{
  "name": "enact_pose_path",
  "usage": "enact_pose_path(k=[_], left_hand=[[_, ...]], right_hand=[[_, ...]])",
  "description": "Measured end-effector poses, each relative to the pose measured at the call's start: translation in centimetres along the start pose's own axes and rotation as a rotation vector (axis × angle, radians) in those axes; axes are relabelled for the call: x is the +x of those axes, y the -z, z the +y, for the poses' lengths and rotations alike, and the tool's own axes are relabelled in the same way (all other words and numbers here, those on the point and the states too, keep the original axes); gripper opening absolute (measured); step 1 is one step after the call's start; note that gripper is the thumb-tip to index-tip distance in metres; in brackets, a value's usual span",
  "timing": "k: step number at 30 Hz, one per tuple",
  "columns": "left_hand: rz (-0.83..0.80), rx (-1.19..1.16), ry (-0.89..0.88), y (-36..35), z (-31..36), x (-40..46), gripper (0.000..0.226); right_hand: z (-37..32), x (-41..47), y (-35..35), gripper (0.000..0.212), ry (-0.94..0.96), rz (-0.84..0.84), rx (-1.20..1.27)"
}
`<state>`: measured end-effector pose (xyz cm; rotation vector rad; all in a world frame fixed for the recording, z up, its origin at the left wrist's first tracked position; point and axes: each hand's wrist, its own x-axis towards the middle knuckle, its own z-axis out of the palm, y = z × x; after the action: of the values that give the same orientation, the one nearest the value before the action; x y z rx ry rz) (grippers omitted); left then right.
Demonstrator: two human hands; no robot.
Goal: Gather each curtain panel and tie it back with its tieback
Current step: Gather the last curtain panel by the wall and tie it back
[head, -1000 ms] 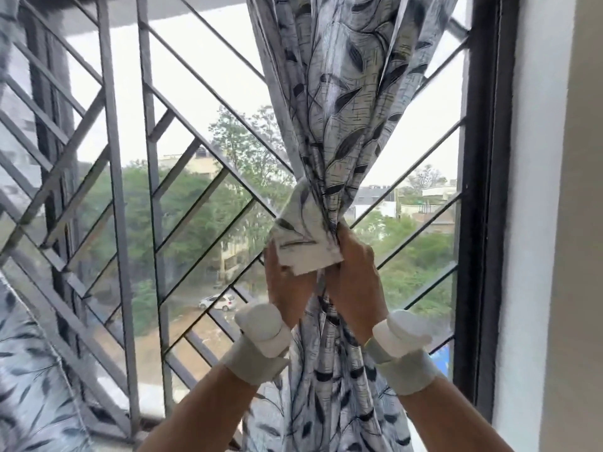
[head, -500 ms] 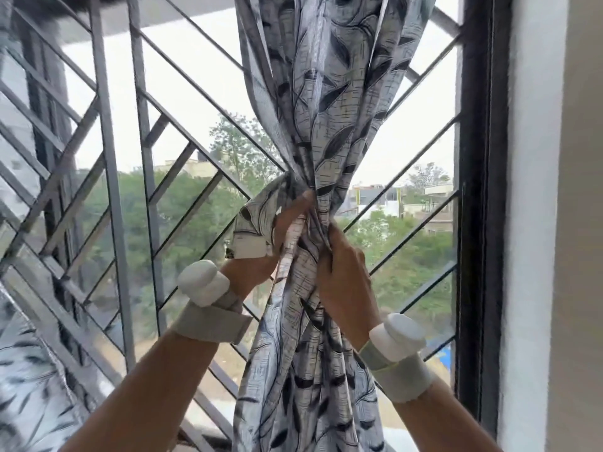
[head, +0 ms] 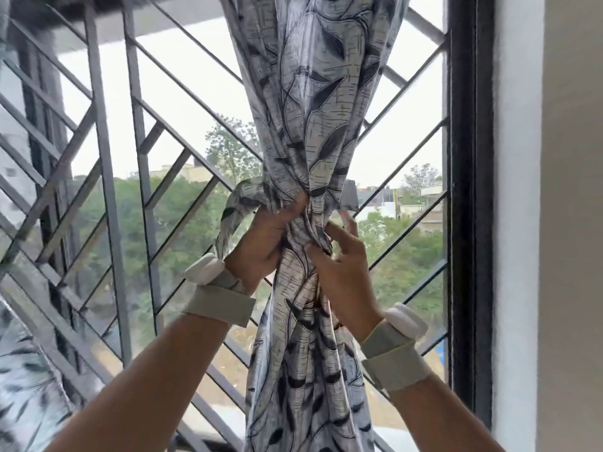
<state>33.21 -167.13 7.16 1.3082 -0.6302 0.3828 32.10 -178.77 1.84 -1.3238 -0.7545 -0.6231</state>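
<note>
A grey curtain panel (head: 313, 93) printed with dark leaves hangs in front of the window, bunched into a narrow waist at mid height. A tieback (head: 236, 207) of the same cloth loops out to the left of that waist. My left hand (head: 261, 243) grips the tieback against the bunched cloth. My right hand (head: 342, 265) pinches the gathered curtain just below the waist, with its fingers reaching round the right side. How the tieback runs behind the curtain is hidden.
A metal window grille (head: 107, 190) with slanted bars stands right behind the curtain. The dark window frame (head: 470, 207) and a white wall (head: 518, 223) are on the right. Another curtain panel (head: 26, 380) shows at the lower left.
My left hand has carried the tieback end from the front round to the left side of the curtain and up to the waist. My right hand has shifted its grip on the gathered cloth.
</note>
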Motion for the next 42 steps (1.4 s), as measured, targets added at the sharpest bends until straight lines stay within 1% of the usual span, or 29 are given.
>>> enact_pose_path(k=[3, 5, 7, 9, 10, 11, 12, 13, 14, 15, 16, 17, 19, 21, 22, 25, 26, 27, 28, 29, 31, 33, 34, 35, 37, 38, 40, 41, 42], left_hand=[[0.042, -0.043, 0.026, -0.7, 0.0, -0.1, 0.039], [0.066, -0.057, 0.037, -1.1, 0.0, -0.2, 0.047], [0.097, -0.049, 0.022, -1.3, 0.1, -0.4, 0.053], [0.162, -0.06, 0.003, -1.4, 0.0, -1.1, 0.064], [0.227, -0.001, -0.019, -1.1, -0.2, -1.4, 0.071], [0.292, 0.186, -0.073, -0.5, -0.4, -1.9, 0.075], [0.277, 0.446, -0.172, 0.3, -0.5, -2.5, 0.077], [0.272, 0.675, -0.314, 1.4, -0.8, -2.8, 0.068], [0.289, 0.738, -0.524, 2.1, -0.6, -3.1, 0.048], [0.312, 0.671, -0.662, 2.2, -0.2, -3.3, 0.041], [0.334, 0.659, -0.731, 2.1, 0.7, -3.4, 0.042], [0.336, 0.746, -0.775, 1.4, 1.7, -3.6, 0.039], [0.262, 0.99, -0.712, 0.3, 3.3, -4.3, 0.025], [0.121, 1.091, -0.608, -0.3, 4.2, -4.6, 0.014], [0.018, 1.109, -0.554, -0.9, 4.6, -4.6, 0.014], [-0.319, 1.099, -0.342, -1.6, 5.7, -3.7, 0.05], [-0.399, 1.114, -0.303, -1.6, 5.9, -3.1, 0.058], [-0.444, 1.153, -0.303, -1.8, 6.1, -2.7, 0.058], [-0.449, 1.197, -0.34, -2.0, 6.3, -2.2, 0.049], [-0.428, 1.246, -0.433, -2.6, 6.5, -1.8, 0.036], [-0.394, 1.374, -0.729, -3.8, 6.8, -1.1, 0.015], [-0.469, 1.571, -0.977, -5.3, 7.0, 0.2, 0.013], [-0.534, 1.689, -1.051, -5.9, 7.0, 1.0, 0.014], [-0.598, 1.793, -1.057, -6.3, 7.2, 1.7, 0.016], [-0.637, 1.939, -0.921, -6.5, 7.9, 2.5, 0.021], [-0.617, 1.99, -0.878, -6.5, 8.2, 2.6, 0.024], [-0.547, 2.06, -0.875, -6.2, 8.5, 2.6, 0.028], [-0.495, 2.076, -0.867, -5.9, 8.7, 2.4, 0.029], [-0.449, 2.087, -0.848, -5.9, 8.7, 2.4, 0.03]], right_hand=[[-0.2, 0.0, 0.2, 0.072, -0.032, 0.014, 0.397], [-0.1, 0.2, -0.1, 0.081, -0.017, 0.013, 0.513], [-0.3, 0.5, -0.2, 0.084, -0.018, 0.041, 0.48], [-0.2, 0.7, 0.0, 0.077, 0.007, 0.044, 0.331], [0.0, 0.7, 0.0, 0.073, 0.018, 0.048, 0.228], [0.1, 0.6, 0.1, 0.07, 0.034, 0.054, 0.136], [0.3, 0.4, 0.1, 0.067, 0.046, 0.062, 0.068], [0.5, 0.2, 0.1, 0.064, 0.056, 0.073, 0.02], [0.6, 0.1, 0.1, 0.062, 0.065, 0.082, -0.017], [0.7, 0.1, 0.1, 0.061, 0.079, 0.088, -0.051], [0.9, 0.2, 0.1, 0.061, 0.111, 0.093, -0.091], [1.1, 0.3, 0.1, 0.061, 0.141, 0.106, -0.134], [1.6, 0.5, -0.1, 0.06, 0.185, 0.139, -0.213], [1.9, 0.4, -0.6, 0.061, 0.223, 0.149, -0.256], [2.0, 0.3, -0.7, 0.061, 0.245, 0.15, -0.266], [2.4, 0.2, -0.7, 0.045, 0.328, 0.183, -0.314], [2.6, 0.2, -0.6, 0.04, 0.332, 0.198, -0.318], [2.6, 0.2, -0.4, 0.038, 0.323, 0.198, -0.31], [2.7, 0.3, -0.3, 0.037, 0.316, 0.19, -0.302], [2.8, 0.5, -0.1, 0.036, 0.314, 0.183, -0.296], [2.9, 0.5, 0.0, 0.034, 0.313, 0.169, -0.302], [2.9, 0.4, 0.1, 0.029, 0.314, 0.173, -0.318], [2.9, 0.3, 0.2, 0.028, 0.311, 0.176, -0.328], [2.7, 0.3, 0.4, 0.03, 0.31, 0.172, -0.324], [2.3, 0.3, 0.8, 0.039, 0.284, 0.128, -0.256], [2.0, 0.3, 1.2, 0.044, 0.256, 0.098, -0.213], [1.7, 0.2, 2.0, 0.05, 0.166, 0.071, -0.107], [1.7, 0.2, 2.0, 0.05, 0.117, 0.104, -0.056], [1.5, 0.2, 2.2, 0.047, 0.073, 0.187, 0.003]])
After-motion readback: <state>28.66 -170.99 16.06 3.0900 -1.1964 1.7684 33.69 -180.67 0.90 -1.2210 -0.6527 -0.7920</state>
